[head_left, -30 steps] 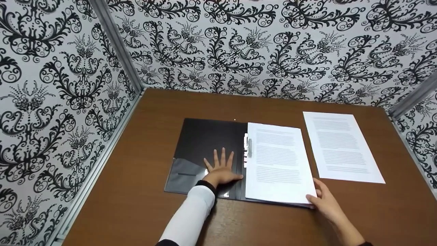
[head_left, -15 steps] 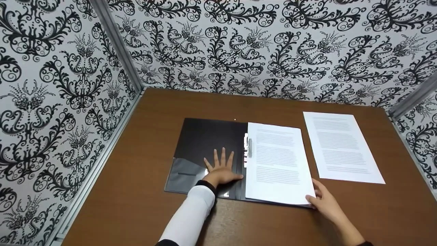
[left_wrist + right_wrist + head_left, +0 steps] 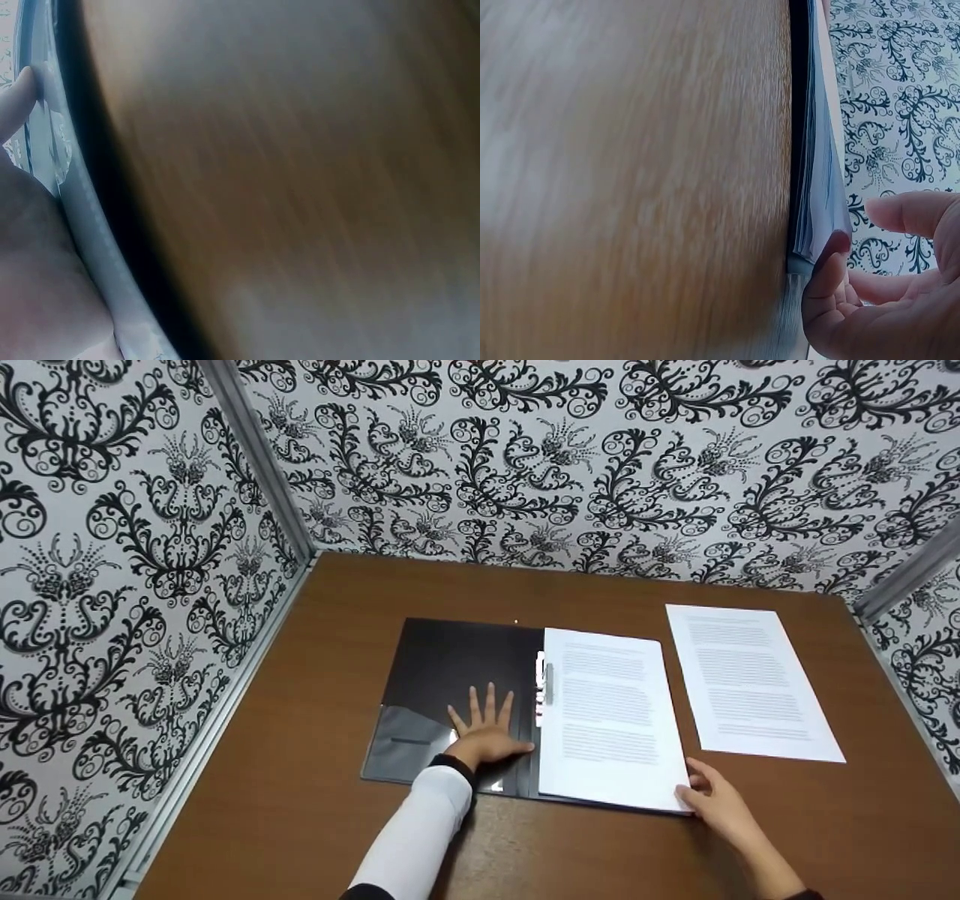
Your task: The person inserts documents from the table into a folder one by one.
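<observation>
An open black folder (image 3: 450, 690) lay on the brown surface (image 3: 300, 810). The left hand (image 3: 487, 731) pressed flat, fingers spread, on its left inner cover. The right hand (image 3: 716, 802) pinched the near right corner of the paper stack (image 3: 607, 712) clipped in the folder. A loose printed sheet (image 3: 750, 682) lay further right.

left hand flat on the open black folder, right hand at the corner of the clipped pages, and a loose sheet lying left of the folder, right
Not quite: the loose sheet lies right of the folder, as the head view shows. The left hand is flat on it; the right hand is at the clipped pages.
</observation>
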### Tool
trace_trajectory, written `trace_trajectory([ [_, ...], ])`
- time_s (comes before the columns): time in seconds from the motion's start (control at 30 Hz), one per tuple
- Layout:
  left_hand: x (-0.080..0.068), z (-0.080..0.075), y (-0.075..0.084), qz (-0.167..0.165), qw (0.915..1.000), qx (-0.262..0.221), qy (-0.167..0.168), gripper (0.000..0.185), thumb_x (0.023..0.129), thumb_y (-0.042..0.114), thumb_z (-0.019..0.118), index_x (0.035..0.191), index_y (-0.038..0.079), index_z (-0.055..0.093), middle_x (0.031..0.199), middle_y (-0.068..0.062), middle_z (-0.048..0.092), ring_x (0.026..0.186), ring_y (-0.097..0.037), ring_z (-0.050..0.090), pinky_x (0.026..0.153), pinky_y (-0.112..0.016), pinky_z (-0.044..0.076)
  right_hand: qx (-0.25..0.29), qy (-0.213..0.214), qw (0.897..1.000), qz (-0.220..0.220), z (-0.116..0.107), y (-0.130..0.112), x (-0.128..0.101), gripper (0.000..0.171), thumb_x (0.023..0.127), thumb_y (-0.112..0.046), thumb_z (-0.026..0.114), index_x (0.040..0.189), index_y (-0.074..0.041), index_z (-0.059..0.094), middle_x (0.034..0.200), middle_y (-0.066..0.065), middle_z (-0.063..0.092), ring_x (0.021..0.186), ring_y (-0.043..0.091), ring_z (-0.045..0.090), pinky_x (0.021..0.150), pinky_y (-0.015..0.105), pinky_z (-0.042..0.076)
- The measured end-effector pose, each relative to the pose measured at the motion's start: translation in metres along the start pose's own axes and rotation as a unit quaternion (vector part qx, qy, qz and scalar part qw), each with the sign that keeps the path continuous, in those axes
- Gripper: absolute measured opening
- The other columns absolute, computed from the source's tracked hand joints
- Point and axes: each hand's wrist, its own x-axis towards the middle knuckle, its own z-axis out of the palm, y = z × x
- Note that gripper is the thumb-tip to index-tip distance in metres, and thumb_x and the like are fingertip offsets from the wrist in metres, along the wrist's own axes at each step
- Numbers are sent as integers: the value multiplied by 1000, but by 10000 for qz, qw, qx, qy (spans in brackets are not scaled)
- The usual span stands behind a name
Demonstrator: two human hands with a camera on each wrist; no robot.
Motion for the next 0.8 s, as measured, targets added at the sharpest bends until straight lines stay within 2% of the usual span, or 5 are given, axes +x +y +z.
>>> trace_trajectory([
  [0.17, 0, 1, 0, 27, 10000, 5, 59, 104, 81, 69, 57, 156, 30, -4, 159, -4, -28, 140, -35, -35, 102, -71, -23, -70, 21, 9999, -100, -2, 1, -1, 55, 94, -6, 53, 140, 17, 33, 111, 23, 53, 89, 18, 55, 64, 24, 48],
  [0.4, -3, 0, 1, 25, 9999, 63, 74, 104, 82, 70, 55, 156, 30, -4, 160, -5, -27, 140, -35, -35, 102, -71, -23, -174, 112, 9996, -196, -7, 3, -1, 53, 94, -7, 55, 138, 15, 37, 114, 27, 54, 87, 18, 57, 63, 26, 48],
  [0.67, -4, -2, 2, 30, 10000, -32, 51, 104, 82, 67, 57, 156, 29, -5, 160, -5, -27, 141, -34, -35, 103, -70, -22, -306, 90, 9989, -343, -18, 4, 0, 53, 95, -10, 56, 139, 12, 37, 122, 32, 50, 106, 39, 56, 73, 31, 48],
  [0.8, 0, 1, 0, 23, 10000, -2, 67, 105, 81, 69, 57, 156, 30, -5, 159, -4, -28, 140, -33, -37, 102, -71, -23, -409, 147, 9978, -500, -30, 2, 3, 53, 96, -13, 55, 139, 12, 37, 125, 33, 48, 112, 45, 53, 77, 33, 48],
])
